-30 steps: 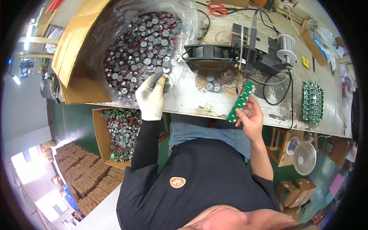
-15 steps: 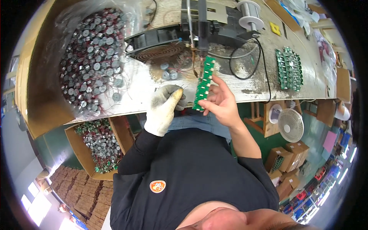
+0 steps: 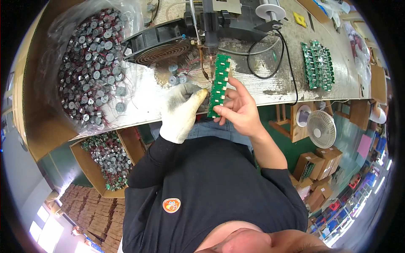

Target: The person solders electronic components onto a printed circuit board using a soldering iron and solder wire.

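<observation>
My bare right hand (image 3: 239, 105) grips the lower part of a green circuit board strip (image 3: 220, 86), thumb on its face and fingers behind. The strip stands nearly upright, dotted with small pale connectors. Its upper end is close to the tip of a soldering device (image 3: 206, 75) above the bench. My left hand (image 3: 183, 107), in a whitish glove with a stained thumb, is closed in a pinch right beside the board's left edge. What sits between those fingertips is too small to make out. Several small round metal motors (image 3: 173, 79) with thin wires lie just beyond the left glove.
A plastic-lined box of wired motors (image 3: 90, 71) takes up the bench's left. A black round-grilled fan (image 3: 162, 51), a white spool (image 3: 270, 12) and a black cable (image 3: 291, 67) stand behind. Stacked green boards (image 3: 317, 66) lie right. Below the bench edge is a carton (image 3: 93, 168) of parts.
My left glove has moved right, up to the board's edge. The board has turned more upright and shows more of its face. The whole view has shifted slightly.
</observation>
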`<state>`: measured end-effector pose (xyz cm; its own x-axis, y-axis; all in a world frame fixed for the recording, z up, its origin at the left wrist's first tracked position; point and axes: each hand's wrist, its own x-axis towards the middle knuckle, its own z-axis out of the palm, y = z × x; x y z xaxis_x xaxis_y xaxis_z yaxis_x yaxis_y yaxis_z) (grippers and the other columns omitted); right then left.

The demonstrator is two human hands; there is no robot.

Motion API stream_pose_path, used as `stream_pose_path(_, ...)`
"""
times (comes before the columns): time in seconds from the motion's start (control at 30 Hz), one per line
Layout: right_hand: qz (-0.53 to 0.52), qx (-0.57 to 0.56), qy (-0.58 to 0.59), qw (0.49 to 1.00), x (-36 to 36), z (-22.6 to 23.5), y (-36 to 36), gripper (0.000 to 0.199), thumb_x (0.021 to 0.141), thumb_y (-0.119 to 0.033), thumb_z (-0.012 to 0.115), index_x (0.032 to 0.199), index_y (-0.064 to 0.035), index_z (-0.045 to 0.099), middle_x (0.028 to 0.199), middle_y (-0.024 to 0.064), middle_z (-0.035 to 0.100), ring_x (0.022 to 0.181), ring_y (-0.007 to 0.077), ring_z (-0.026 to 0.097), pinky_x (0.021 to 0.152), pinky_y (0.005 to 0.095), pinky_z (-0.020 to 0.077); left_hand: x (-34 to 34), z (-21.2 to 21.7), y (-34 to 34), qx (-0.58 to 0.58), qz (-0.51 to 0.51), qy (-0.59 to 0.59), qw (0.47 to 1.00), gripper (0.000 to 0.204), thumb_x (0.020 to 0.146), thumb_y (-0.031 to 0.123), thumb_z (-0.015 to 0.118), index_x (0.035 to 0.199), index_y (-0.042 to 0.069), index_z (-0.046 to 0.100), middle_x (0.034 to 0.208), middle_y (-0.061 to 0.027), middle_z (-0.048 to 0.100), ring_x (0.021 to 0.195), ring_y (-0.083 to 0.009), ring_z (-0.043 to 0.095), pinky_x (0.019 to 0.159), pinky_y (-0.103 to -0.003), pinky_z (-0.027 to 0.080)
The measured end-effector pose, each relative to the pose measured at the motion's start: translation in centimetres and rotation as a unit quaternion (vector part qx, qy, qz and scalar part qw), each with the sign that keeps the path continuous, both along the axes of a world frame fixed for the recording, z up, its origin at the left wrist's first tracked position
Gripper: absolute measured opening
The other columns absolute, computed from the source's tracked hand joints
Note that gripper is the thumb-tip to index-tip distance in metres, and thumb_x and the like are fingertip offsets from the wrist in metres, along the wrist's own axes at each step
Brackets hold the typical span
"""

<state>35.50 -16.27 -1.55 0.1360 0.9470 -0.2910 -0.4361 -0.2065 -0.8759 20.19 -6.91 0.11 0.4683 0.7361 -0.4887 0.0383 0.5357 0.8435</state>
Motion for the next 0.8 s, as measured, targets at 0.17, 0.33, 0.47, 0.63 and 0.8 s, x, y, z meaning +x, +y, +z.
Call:
stream_pose_path(0.17,-0.015,0.010,0.004,1.000,-0.03,0.00,0.30,0.075,0.082,0.011,0.059,0.144,-0.0032,0.020,0.116,0.0218,0.056,0.068,0.0192,0.066,0.049,0.0250,0.0527,0.43,-0.04,0.20,0.005,0.018,-0.001,1.000,0.014,0.088,0.011,0.062,0.092,-0.003,0.064,0.083,-0.0045,0.065,0.073,-0.0086,0.059,0.065,-0.024,0.048)
stream_pose_path(0.33,-0.016,0.002,-0.008,1.000,-0.04,0.04,0.62,0.075,0.082,0.012,0.059,0.144,-0.0027,0.020,0.115,0.0214,0.056,0.068,0.0192,0.066,0.049,0.0242,0.0521,0.43,-0.44,0.68,0.023,-0.006,0.024,0.999,0.014,0.088,0.011,0.063,0.091,-0.002,0.064,0.082,-0.0047,0.065,0.073,-0.0086,0.059,0.065,-0.024,0.048)
stream_pose_path(0.47,-0.020,0.011,-0.004,1.000,-0.09,0.18,0.74,0.073,0.083,0.008,0.062,0.143,-0.0056,0.024,0.105,0.0151,0.058,0.068,0.0170,0.066,0.050,0.0230,0.0520,0.29,-0.21,0.75,0.001,-0.014,0.006,1.000,0.016,0.090,0.014,0.062,0.100,0.001,0.063,0.089,-0.0042,0.066,0.077,-0.0095,0.062,0.068,-0.023,0.050)
stream_pose_path(0.63,-0.038,0.023,-0.006,0.999,-0.21,0.15,0.50,0.073,0.082,0.008,0.062,0.143,-0.0058,0.024,0.105,0.0150,0.058,0.068,0.0171,0.066,0.050,0.0228,0.0519,0.47,0.36,0.55,0.021,-0.009,-0.007,1.000,0.016,0.089,0.013,0.063,0.099,0.001,0.063,0.089,-0.0044,0.066,0.077,-0.0093,0.062,0.069,-0.023,0.050)
stream_pose_path(0.8,-0.032,0.025,-0.020,0.999,-0.15,-0.35,0.21,0.076,0.082,0.011,0.060,0.145,-0.0043,0.020,0.115,0.0219,0.056,0.067,0.0182,0.065,0.050,0.0246,0.0536,0.39,-0.15,0.41,0.017,-0.017,0.008,1.000,0.015,0.088,0.012,0.063,0.097,0.000,0.063,0.088,-0.0042,0.066,0.075,-0.0093,0.061,0.067,-0.023,0.050)
